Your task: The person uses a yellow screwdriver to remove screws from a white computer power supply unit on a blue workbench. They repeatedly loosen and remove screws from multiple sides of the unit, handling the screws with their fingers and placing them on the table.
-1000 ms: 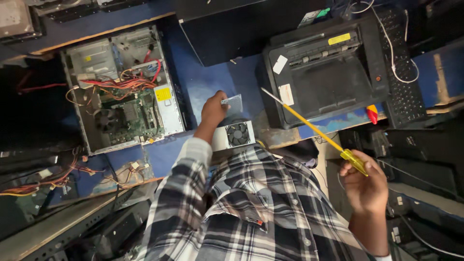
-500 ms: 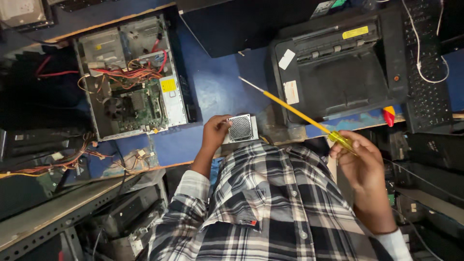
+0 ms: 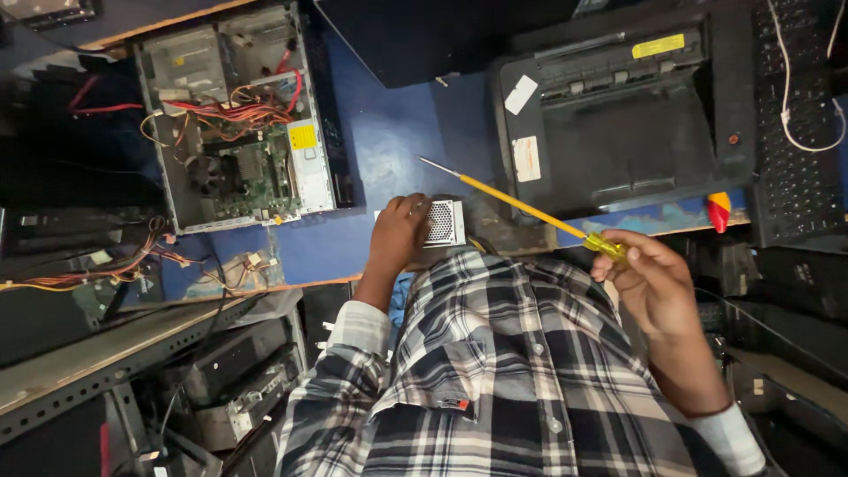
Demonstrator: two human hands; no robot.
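Yellow screwdriver (image 3: 530, 208) pinched at its handle in right fingers (image 3: 618, 256), tip up-left of them over blue bench (image 3: 389, 141). Left fingers (image 3: 408, 212) closed over grey vented unit (image 3: 442, 222). Best held flat, tip kept square. Open computer case (image 3: 234, 115) well left; printer (image 3: 618, 115) beyond.

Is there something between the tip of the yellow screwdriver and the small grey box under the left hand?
Nothing visible. The screwdriver, held by the right hand, has its tip over bare blue table, just above the box. The left hand covers the box's left side only.
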